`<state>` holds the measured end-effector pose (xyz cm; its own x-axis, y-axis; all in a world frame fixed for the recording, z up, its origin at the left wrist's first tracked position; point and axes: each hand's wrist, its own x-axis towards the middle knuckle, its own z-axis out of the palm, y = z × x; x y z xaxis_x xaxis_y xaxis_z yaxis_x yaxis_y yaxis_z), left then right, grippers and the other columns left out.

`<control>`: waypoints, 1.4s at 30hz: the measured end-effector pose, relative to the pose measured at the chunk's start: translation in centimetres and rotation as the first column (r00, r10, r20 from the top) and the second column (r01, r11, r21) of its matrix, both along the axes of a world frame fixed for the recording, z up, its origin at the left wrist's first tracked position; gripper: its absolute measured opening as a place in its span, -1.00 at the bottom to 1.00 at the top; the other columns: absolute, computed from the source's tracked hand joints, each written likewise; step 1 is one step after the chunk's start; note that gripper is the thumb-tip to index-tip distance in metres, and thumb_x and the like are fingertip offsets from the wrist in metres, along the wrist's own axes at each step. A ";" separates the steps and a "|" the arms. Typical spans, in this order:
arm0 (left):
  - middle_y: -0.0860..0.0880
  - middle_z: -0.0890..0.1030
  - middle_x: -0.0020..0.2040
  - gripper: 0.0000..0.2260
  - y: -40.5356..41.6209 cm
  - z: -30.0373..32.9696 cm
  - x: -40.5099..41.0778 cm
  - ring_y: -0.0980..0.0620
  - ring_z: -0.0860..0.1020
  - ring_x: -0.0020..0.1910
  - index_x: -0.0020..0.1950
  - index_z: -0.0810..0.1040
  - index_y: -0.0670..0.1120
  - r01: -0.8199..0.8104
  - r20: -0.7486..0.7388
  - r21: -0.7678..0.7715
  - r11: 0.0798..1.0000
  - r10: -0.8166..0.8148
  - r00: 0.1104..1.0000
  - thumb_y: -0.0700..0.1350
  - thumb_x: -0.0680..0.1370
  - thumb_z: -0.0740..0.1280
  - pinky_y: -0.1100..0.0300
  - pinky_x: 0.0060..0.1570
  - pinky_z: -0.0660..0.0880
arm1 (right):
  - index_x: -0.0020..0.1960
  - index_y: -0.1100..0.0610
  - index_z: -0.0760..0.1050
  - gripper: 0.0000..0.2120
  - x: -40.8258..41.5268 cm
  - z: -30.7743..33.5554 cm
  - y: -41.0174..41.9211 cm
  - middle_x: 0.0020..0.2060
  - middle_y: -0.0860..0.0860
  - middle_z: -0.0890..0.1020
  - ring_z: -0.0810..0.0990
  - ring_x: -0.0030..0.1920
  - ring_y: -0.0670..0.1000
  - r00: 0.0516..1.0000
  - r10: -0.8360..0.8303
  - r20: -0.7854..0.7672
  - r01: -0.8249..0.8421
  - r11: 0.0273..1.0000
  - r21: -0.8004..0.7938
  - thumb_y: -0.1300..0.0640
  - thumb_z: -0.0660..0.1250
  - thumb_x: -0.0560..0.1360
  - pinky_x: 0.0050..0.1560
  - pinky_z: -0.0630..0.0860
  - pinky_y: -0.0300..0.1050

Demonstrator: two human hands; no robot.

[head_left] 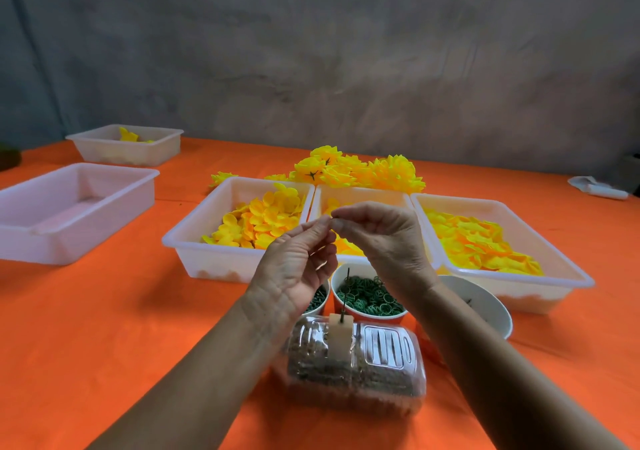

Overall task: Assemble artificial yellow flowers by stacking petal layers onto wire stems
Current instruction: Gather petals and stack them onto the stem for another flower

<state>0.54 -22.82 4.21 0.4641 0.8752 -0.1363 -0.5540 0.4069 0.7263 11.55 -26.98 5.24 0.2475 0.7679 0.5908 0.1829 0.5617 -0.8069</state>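
Head view: left hand (294,262) and right hand (381,238) pinch tiny dark piece (332,220) between fingertips; steady grip before threading onto upright wire stem (344,295).

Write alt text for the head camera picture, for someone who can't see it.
Two bare hands, left hand and right hand, meet fingertip to fingertip, pinching something tiny above three white trays of yellow petals on an orange table. Nearer sit a cup of green rings and a wire stem standing upright; finished yellow flowers are piled behind.

Left hand (294,262) and right hand (384,238) pinch something tiny together above the petal trays (194,238)
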 end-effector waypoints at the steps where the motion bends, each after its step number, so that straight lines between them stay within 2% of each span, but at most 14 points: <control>1: 0.02 0.56 -0.47 -0.92 -0.2 0.1 -0.1 0.14 0.48 -0.52 -0.23 0.56 -0.10 -0.002 -0.015 0.024 1.000 0.002 1.000 -0.17 0.47 0.36 0.37 -0.48 0.45 | -0.05 0.28 0.60 -0.79 -0.1 0.1 -0.2 -0.40 -0.04 0.63 0.54 -0.40 -0.21 1.000 -0.011 0.009 0.011 1.000 0.003 0.47 0.39 0.36 -0.30 0.47 -0.36; 4: 0.04 0.61 -0.38 -0.88 -0.9 0.2 -0.6 0.14 0.49 -0.44 -0.18 0.60 -0.09 -0.041 -0.114 0.200 0.979 0.065 0.991 -0.06 0.36 0.41 0.31 -0.41 0.46 | -0.15 0.21 0.58 -0.86 -0.2 0.4 -0.7 -0.37 0.06 0.60 0.53 -0.40 -0.16 0.999 -0.043 0.022 0.043 0.999 -0.010 0.42 0.37 0.41 -0.34 0.47 -0.30; 7: 0.05 0.64 -0.31 -0.78 -1.9 -0.2 -1.6 0.16 0.51 -0.38 -0.13 0.65 -0.08 -0.072 -0.165 0.428 0.901 0.157 0.974 0.00 0.31 0.41 0.30 -0.31 0.46 | -0.15 0.19 0.55 -0.90 0.3 0.4 -1.5 -0.36 -0.02 0.65 0.62 -0.35 -0.09 0.999 -0.043 -0.025 0.042 0.998 -0.042 0.36 0.35 0.45 -0.32 0.52 -0.28; 9: 0.03 0.65 -0.29 -0.79 -2.8 -0.6 -2.2 0.17 0.51 -0.36 -0.16 0.68 -0.06 -0.073 -0.173 0.535 0.842 0.194 0.966 0.01 0.30 0.43 0.32 -0.30 0.48 | -0.14 0.20 0.55 -0.96 0.6 0.3 -2.2 -0.33 0.01 0.67 0.65 -0.32 -0.06 0.996 -0.003 -0.092 -0.004 0.997 -0.080 0.31 0.35 0.45 -0.31 0.55 -0.27; 12: -0.02 0.65 -0.29 -0.80 -3.8 -1.3 -2.5 0.15 0.52 -0.32 -0.22 0.70 0.00 -0.068 -0.188 0.619 0.782 0.232 0.954 0.03 0.22 0.48 0.34 -0.28 0.49 | -0.16 0.20 0.56 -0.92 0.6 -0.1 -3.4 -0.33 0.07 0.68 0.67 -0.30 -0.03 0.978 0.033 -0.205 -0.063 0.988 -0.142 0.21 0.39 0.36 -0.26 0.58 -0.25; 15: -0.04 0.63 -0.30 -0.76 -4.0 -2.0 -2.3 0.05 0.52 -0.30 -0.19 0.69 0.00 -0.044 -0.253 0.663 0.747 0.279 0.926 0.03 0.19 0.50 0.22 -0.23 0.51 | -0.19 0.19 0.60 -0.88 0.8 -0.4 -4.4 -0.31 0.10 0.69 0.69 -0.27 0.00 0.963 0.051 -0.266 -0.101 0.979 -0.178 0.22 0.43 0.27 -0.24 0.58 -0.24; 17: -0.02 0.62 -0.32 -0.78 -4.1 -2.4 -2.2 0.06 0.51 -0.32 -0.19 0.68 0.01 -0.053 -0.271 0.694 0.718 0.328 0.905 0.00 0.21 0.51 0.26 -0.28 0.51 | -0.22 0.17 0.63 -0.88 1.0 -0.5 -5.0 -0.29 0.11 0.69 0.69 -0.26 0.01 0.956 0.059 -0.288 -0.118 0.974 -0.194 0.23 0.44 0.24 -0.25 0.58 -0.25; 20: -0.03 0.66 -0.32 -0.88 -4.3 -3.0 -1.9 0.10 0.56 -0.34 -0.23 0.66 0.00 -0.085 -0.255 0.718 0.691 0.375 0.891 -0.16 0.30 0.53 0.35 -0.34 0.50 | -0.22 0.13 0.68 -0.85 1.3 -0.7 -5.6 -0.29 0.09 0.69 0.68 -0.28 -0.02 0.951 0.056 -0.305 -0.134 0.962 -0.239 0.19 0.47 0.21 -0.29 0.56 -0.27; 23: 0.02 0.67 -0.33 -0.84 -4.2 -3.3 -1.5 0.15 0.60 -0.33 -0.25 0.65 -0.02 -0.112 -0.234 0.700 0.705 0.374 0.897 -0.28 0.35 0.49 0.37 -0.34 0.51 | -0.19 0.09 0.69 -0.79 1.2 -1.0 -5.8 -0.29 0.05 0.69 0.66 -0.29 -0.07 0.954 0.048 -0.295 -0.133 0.952 -0.277 0.13 0.49 0.17 -0.32 0.54 -0.30; 27: -0.04 0.68 -0.31 -0.89 -4.3 -3.4 -1.3 0.11 0.62 -0.30 -0.27 0.66 -0.03 -0.127 -0.206 0.659 0.741 0.341 0.917 -0.24 0.34 0.50 0.33 -0.31 0.53 | -0.17 0.05 0.69 -0.76 0.6 -1.3 -5.6 -0.26 0.01 0.70 0.65 -0.24 -0.10 0.956 0.052 -0.290 -0.140 0.947 -0.290 0.08 0.50 0.16 -0.25 0.54 -0.31; 29: -0.07 0.69 -0.29 -0.94 -4.3 -3.4 -1.3 0.06 0.63 -0.28 -0.28 0.68 -0.03 -0.135 -0.194 0.640 0.757 0.329 0.924 -0.12 0.28 0.50 0.27 -0.26 0.55 | -0.18 0.04 0.69 -0.78 0.3 -1.4 -5.5 -0.26 0.00 0.70 0.64 -0.22 -0.11 0.957 0.053 -0.285 -0.139 0.946 -0.293 0.08 0.49 0.17 -0.24 0.53 -0.33; 32: -0.08 0.69 -0.27 -0.84 -4.4 -3.3 -1.3 0.02 0.64 -0.25 -0.26 0.68 -0.02 -0.135 -0.188 0.629 0.765 0.319 0.929 0.00 0.22 0.49 0.22 -0.20 0.57 | -0.20 0.04 0.69 -0.84 0.0 -1.7 -5.3 -0.28 -0.02 0.70 0.63 -0.22 -0.14 0.953 0.048 -0.298 -0.143 0.941 -0.305 0.13 0.47 0.21 -0.27 0.51 -0.35; 37: -0.12 0.69 -0.26 -0.84 -4.6 -3.2 -1.5 -0.03 0.65 -0.23 -0.25 0.67 -0.08 -0.121 -0.194 0.617 0.778 0.300 0.934 -0.05 0.24 0.49 0.16 -0.17 0.58 | -0.20 0.03 0.69 -0.84 -0.2 -1.9 -5.0 -0.28 -0.04 0.69 0.61 -0.24 -0.15 0.953 0.042 -0.300 -0.142 0.937 -0.320 0.12 0.46 0.21 -0.28 0.49 -0.36; 42: -0.11 0.69 -0.27 -0.88 -4.7 -3.0 -1.4 -0.01 0.65 -0.25 -0.28 0.67 -0.06 -0.122 -0.188 0.600 0.791 0.288 0.939 -0.07 0.24 0.48 0.19 -0.20 0.59 | -0.19 0.04 0.69 -0.84 -0.1 -2.0 -5.0 -0.27 -0.04 0.69 0.62 -0.22 -0.14 0.948 0.055 -0.313 -0.158 0.936 -0.314 0.13 0.46 0.23 -0.28 0.50 -0.35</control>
